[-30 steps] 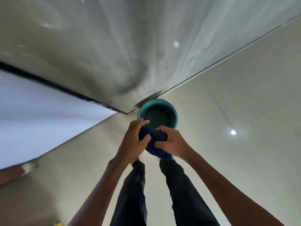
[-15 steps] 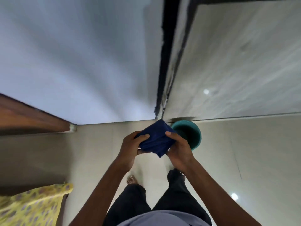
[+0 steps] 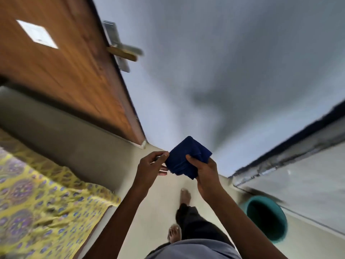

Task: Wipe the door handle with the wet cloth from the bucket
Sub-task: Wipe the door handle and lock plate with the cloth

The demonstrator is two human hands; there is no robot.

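Note:
A folded dark blue cloth (image 3: 186, 158) is held up in front of me by both hands. My left hand (image 3: 151, 166) pinches its left edge, and my right hand (image 3: 206, 170) grips it from below and the right. The teal bucket (image 3: 267, 218) stands on the floor at the lower right, behind my right forearm. The metal door handle (image 3: 124, 50) juts from the edge of a brown wooden door (image 3: 65, 68) at the upper left, well above and left of the cloth. The picture is blurred by motion.
A bed with a yellow patterned sheet (image 3: 37, 202) fills the lower left. A pale grey wall (image 3: 224, 71) runs behind the door. A tiled wall with a dark frame (image 3: 291, 154) stands at the right. My bare feet (image 3: 184, 195) are on the beige floor.
The view has swung left: the wooden door and its handle have come into sight, and the bucket has slid to the lower right. Both hands still hold the cloth, now raised away from the bucket.

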